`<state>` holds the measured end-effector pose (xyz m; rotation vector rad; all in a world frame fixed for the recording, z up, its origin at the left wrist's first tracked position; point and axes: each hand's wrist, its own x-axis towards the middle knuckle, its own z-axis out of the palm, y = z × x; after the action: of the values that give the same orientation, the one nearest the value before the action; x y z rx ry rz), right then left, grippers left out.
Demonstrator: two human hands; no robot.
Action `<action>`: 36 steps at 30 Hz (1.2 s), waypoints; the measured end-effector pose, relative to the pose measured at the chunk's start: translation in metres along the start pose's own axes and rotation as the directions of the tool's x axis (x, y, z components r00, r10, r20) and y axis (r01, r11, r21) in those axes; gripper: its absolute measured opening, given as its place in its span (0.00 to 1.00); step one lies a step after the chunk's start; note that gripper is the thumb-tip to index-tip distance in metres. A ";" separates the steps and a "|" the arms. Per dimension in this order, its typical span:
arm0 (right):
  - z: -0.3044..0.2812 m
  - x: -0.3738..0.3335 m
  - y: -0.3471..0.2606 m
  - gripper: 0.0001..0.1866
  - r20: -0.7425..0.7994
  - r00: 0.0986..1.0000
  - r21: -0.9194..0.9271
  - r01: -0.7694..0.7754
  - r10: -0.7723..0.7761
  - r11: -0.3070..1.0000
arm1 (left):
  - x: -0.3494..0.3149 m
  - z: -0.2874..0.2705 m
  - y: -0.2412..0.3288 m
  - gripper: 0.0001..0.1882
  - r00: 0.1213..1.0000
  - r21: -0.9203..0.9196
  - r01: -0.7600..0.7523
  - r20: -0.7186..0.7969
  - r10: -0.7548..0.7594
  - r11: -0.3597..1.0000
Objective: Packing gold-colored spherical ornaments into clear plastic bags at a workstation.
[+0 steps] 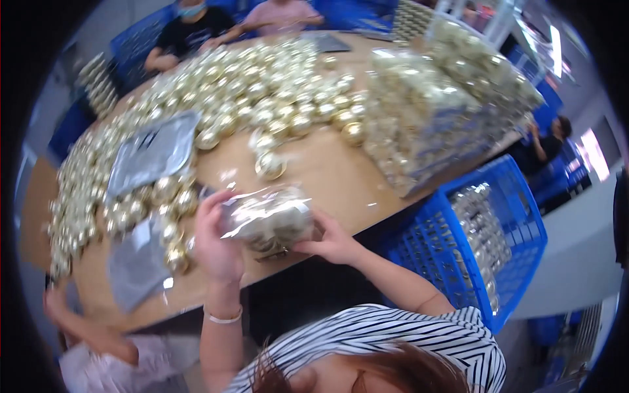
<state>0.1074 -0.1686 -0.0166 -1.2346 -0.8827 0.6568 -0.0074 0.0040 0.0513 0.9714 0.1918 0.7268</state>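
Observation:
A clear plastic pack of shiny pale-gold balls point(272, 213) is held between my two hands over the near edge of the brown table. My left hand point(219, 242) grips its left end, the thumb and fingers along the film. At its right end, my right hand point(334, 242) holds on with thumb and fingers. Glare on the film hides most of the balls inside. Just beyond the pack lie a few loose gold balls point(270, 164). Left of my left hand, a grey plastic bag point(136, 268) lies flat on the table.
A heap of loose gold balls point(249, 75) spreads across the table point(327, 164). Flat clear bags point(154, 154) rest on it. Large clear sacks of balls point(419, 118) stand at right, above a blue crate point(452, 242) of packed balls. Co-workers sit opposite and at lower left.

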 end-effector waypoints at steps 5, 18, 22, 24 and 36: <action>-0.023 0.000 -0.167 0.26 0.166 0.633 -0.886 0.433 -0.756 0.168 | -0.004 -0.013 -0.006 0.15 0.999 0.035 -0.042 -0.015 0.043 0.999; -0.117 0.074 -0.221 0.23 0.191 0.808 -0.417 -0.447 -0.557 -0.791 | -0.010 -0.014 -0.019 0.11 0.994 0.091 0.106 -0.011 -0.105 0.990; -0.124 0.066 -0.199 0.34 -0.011 0.900 -0.425 -0.398 -0.435 -0.813 | -0.011 -0.023 -0.018 0.11 0.993 0.163 0.120 -0.029 -0.116 0.979; -0.129 0.064 -0.201 0.34 -0.176 0.882 -0.318 -0.471 -0.437 -0.823 | -0.013 -0.023 -0.015 0.10 0.996 0.180 0.087 -0.019 -0.085 0.980; -0.130 0.078 -0.160 0.25 0.445 0.710 -0.738 -0.053 -0.545 -0.672 | 0.088 -0.152 0.081 0.19 0.830 0.904 -0.037 -0.210 0.516 0.427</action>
<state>0.2528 -0.2072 0.1442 -2.2583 -1.4880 -1.7955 -0.0495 0.1930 0.0446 1.8607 0.9349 1.2365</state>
